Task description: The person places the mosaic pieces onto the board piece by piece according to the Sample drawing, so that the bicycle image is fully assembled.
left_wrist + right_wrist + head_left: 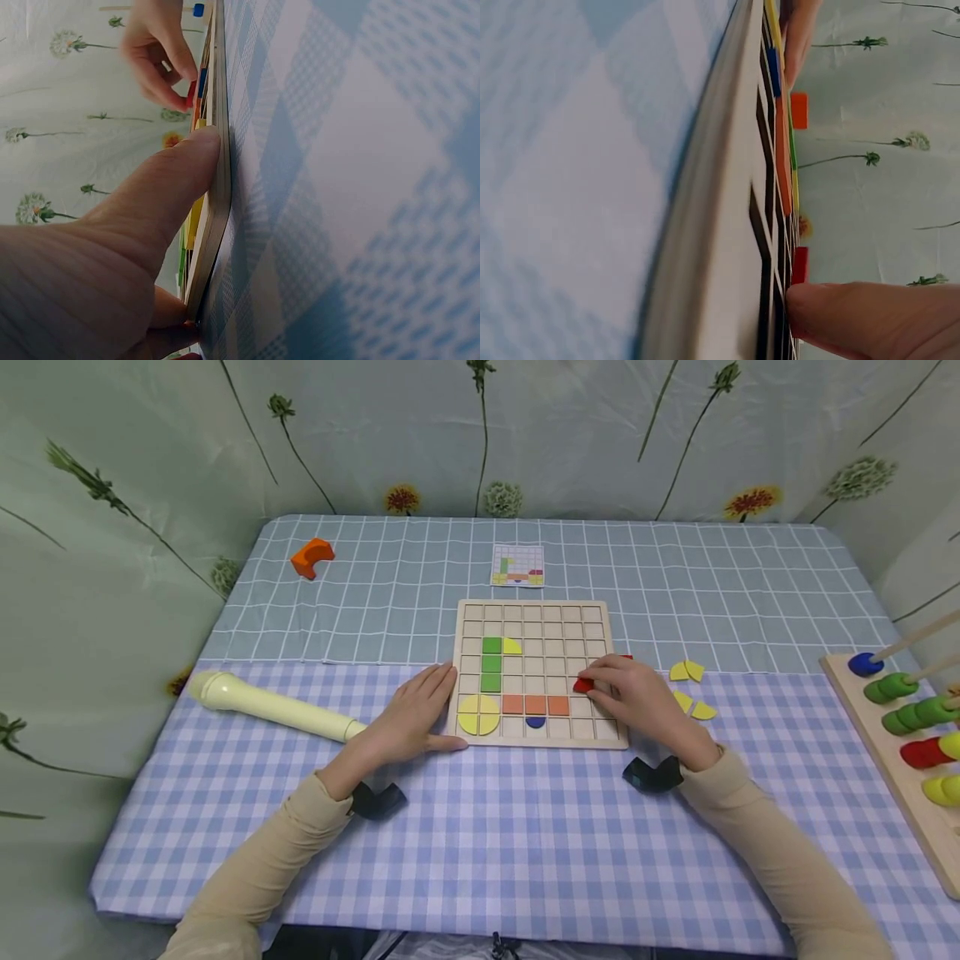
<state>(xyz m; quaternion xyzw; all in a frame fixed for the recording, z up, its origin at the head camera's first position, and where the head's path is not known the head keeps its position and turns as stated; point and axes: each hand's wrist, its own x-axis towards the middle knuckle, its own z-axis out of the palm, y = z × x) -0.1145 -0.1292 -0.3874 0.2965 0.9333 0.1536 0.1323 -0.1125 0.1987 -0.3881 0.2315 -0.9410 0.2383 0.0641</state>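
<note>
A wooden grid board lies flat on the table. My left hand rests along its left edge with straight fingers, thumb at the near corner. In my right hand, thumb and fingers pinch a small red piece over the right part of the grid; the fingers cover some of it. On the board are three green squares, a yellow quarter circle, a yellow circle of quarter pieces, three orange squares in a row and a blue half circle.
Loose yellow quarter pieces lie right of the board, and another red piece shows behind my right hand. A pattern card lies beyond it. Around are an orange arch block, a pale yellow knobbed stick and a bead stacker.
</note>
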